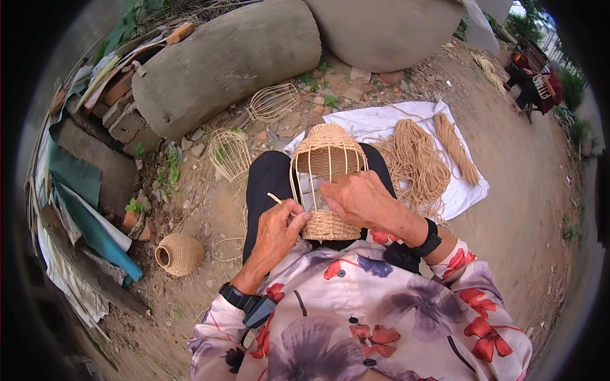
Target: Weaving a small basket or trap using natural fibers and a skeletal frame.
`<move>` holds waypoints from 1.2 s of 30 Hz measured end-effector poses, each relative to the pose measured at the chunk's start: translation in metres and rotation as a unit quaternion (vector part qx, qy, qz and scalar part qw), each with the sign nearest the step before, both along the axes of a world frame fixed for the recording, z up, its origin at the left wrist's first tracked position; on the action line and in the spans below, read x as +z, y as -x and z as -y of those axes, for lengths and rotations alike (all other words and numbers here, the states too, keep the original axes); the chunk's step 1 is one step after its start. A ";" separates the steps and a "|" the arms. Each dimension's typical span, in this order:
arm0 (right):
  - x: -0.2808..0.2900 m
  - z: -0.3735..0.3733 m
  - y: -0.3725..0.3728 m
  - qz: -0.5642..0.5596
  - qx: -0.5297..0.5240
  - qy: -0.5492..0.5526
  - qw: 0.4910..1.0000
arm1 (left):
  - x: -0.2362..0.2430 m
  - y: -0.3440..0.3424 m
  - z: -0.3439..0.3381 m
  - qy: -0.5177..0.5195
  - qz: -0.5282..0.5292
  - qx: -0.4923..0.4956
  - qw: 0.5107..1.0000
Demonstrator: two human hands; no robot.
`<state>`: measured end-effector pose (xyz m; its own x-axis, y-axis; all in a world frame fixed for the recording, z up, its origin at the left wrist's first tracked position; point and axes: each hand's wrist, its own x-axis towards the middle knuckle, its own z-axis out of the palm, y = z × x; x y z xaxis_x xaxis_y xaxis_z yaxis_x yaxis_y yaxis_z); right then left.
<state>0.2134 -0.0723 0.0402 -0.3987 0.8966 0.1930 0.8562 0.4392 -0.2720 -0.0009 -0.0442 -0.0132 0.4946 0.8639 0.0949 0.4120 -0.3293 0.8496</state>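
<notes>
Currently, L hand (278, 227) holding strip (274, 198), R hand (357, 198) at part-woven basket (328, 227), grip unclear, plain white sheet (467, 192) nr.

No lettering, label, brand, number or sign can be read. The black wristband (240, 297) behind the left grip (278, 225) and the dark wrist strap (430, 237) behind the right grip (346, 198) bear nothing legible, nor does the white sheet (469, 192) beyond the right grip, off to its right.
</notes>
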 end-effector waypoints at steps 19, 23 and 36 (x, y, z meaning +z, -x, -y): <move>-0.044 0.013 -0.026 -0.355 -0.040 0.003 0.934 | 0.018 -0.017 -0.017 -0.147 -0.009 -0.157 0.977; -0.053 0.009 -0.013 -0.307 0.043 -0.040 0.950 | 0.027 -0.009 -0.023 -0.189 -0.023 -0.124 0.974; -0.044 0.008 0.005 -0.219 0.012 -0.083 0.972 | 0.016 0.006 -0.029 -0.054 0.044 -0.048 0.996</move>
<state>0.2086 -0.0806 -0.0038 -0.2657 0.8303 0.4900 0.6633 0.5263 -0.5321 -0.0065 -0.0148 0.0025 0.5603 0.7950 0.2326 0.2989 -0.4559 0.8383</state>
